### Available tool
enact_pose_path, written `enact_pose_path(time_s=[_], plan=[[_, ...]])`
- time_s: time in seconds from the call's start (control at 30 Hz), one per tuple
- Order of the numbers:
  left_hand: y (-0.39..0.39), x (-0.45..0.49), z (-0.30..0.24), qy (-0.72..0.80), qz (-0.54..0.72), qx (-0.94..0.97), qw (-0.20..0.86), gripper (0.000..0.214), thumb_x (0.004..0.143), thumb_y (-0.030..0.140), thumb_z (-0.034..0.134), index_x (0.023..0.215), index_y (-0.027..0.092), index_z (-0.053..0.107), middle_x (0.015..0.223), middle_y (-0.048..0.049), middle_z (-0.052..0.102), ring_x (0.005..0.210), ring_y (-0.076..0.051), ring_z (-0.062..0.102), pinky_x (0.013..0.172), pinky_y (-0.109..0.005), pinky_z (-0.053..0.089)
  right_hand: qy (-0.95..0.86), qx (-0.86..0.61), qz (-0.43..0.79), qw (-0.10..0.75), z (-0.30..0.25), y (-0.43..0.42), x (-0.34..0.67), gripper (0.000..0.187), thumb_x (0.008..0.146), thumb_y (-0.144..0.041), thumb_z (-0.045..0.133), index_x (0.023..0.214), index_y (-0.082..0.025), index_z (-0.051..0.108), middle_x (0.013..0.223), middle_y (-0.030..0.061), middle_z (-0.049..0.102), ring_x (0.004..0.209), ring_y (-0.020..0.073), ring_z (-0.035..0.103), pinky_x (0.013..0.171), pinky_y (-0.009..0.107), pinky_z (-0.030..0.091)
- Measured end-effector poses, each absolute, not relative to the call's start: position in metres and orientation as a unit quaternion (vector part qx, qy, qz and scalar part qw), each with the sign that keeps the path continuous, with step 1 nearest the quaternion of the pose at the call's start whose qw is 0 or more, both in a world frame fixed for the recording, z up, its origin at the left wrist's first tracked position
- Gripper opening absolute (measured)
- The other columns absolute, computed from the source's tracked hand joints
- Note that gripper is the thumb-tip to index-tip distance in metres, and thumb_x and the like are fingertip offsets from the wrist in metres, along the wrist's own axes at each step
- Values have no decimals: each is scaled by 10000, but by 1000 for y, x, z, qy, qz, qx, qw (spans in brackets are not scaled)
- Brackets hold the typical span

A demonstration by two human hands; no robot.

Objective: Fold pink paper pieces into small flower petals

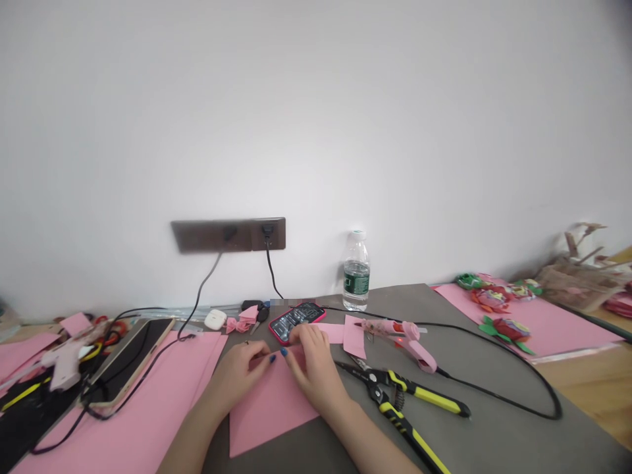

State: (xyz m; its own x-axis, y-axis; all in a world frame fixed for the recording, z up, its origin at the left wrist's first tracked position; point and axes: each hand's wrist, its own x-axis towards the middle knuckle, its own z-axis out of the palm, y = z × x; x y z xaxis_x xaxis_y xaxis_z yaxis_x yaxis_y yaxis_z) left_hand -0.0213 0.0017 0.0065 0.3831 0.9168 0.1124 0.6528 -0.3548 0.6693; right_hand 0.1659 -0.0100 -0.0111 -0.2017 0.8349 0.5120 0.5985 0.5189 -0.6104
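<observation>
While both hands work near the front edge of the grey desk (494,316), the left hand (237,375) and the right hand (313,362) close in a narrow pinch on the upper end of a pink paper sheet (269,411), which lies flat on the desk between the forearms. Just beyond the right hand, a smartphone (296,322) in a pink case lies toward the back edge. Small pink paper pieces (354,336) sit beside a pink hot glue gun (412,345), and its black cord (513,362) loops across the right side of the desk. Yellow-handled pliers (399,388) lie just right of the right hand. Toward the left edge, a tablet (128,359) lies beside a larger pink sheet (123,428). A water bottle (356,273) stands at the back edge, and paper flowers (498,309) rest on pink paper past the right edge.
</observation>
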Motion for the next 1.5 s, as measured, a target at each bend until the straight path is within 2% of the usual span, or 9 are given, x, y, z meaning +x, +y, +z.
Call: enact_pose_path(time_s=[0.2,0.37,0.5,0.63,0.73,0.87,1.1,1.27,1.5], plan=[[3,-31,8,511,268,771,268,252,907,337,445,692,214,492,661,20,558,656,-181,546,600,-250,349,-720,-455,257,458,-17,-9,167,113,890,-191,483,1001,-211,474,921,52,567,832,214,524,755,347,412],[7,-42,8,548,375,715,217,265,915,405,406,763,220,520,655,25,529,620,-177,520,588,-253,374,-616,-374,445,532,-21,-3,164,340,907,-374,532,1185,-212,423,784,-17,519,563,125,450,522,245,365],[8,-36,2,563,465,649,213,316,933,459,373,860,214,560,802,-34,628,801,-231,612,717,-300,463,-586,-301,580,480,-16,-2,163,382,855,-515,609,1041,-182,575,749,2,573,529,107,450,474,227,360],[5,-22,-5,555,471,637,254,322,939,451,357,927,211,572,875,-72,670,867,-263,643,779,-352,492,-589,-287,578,486,-14,-3,164,341,817,-515,677,879,-179,674,800,36,668,671,154,556,645,282,475],[3,-17,-5,536,458,657,267,286,952,433,372,931,223,566,909,-65,679,885,-250,647,802,-346,494,-561,-301,586,502,-15,-1,165,376,769,-546,716,869,-184,699,844,56,717,753,206,617,743,345,511],[0,-16,3,480,457,680,315,246,964,403,413,1084,221,528,1093,-81,659,1011,-228,622,883,-334,476,-524,-331,593,514,-17,1,165,428,724,-572,746,888,-179,715,893,89,745,839,275,659,798,409,525],[1,-16,1,523,478,628,321,316,952,468,376,817,219,515,808,-17,608,816,-204,587,743,-290,473,-528,-349,580,512,-20,0,166,486,742,-612,711,948,-171,720,960,120,747,899,326,667,819,459,531],[4,-17,-3,533,477,624,315,354,944,476,385,741,209,501,742,-7,570,760,-195,556,690,-278,448,-537,-330,582,513,-22,0,167,455,794,-591,675,992,-183,716,1027,122,737,913,310,659,870,470,510],[3,-18,-2,541,480,620,304,319,915,446,426,745,202,542,707,-6,566,707,-190,542,652,-274,428,-549,-349,576,495,-18,-1,168,481,797,-639,636,952,-190,716,937,89,733,832,274,645,784,396,505]])
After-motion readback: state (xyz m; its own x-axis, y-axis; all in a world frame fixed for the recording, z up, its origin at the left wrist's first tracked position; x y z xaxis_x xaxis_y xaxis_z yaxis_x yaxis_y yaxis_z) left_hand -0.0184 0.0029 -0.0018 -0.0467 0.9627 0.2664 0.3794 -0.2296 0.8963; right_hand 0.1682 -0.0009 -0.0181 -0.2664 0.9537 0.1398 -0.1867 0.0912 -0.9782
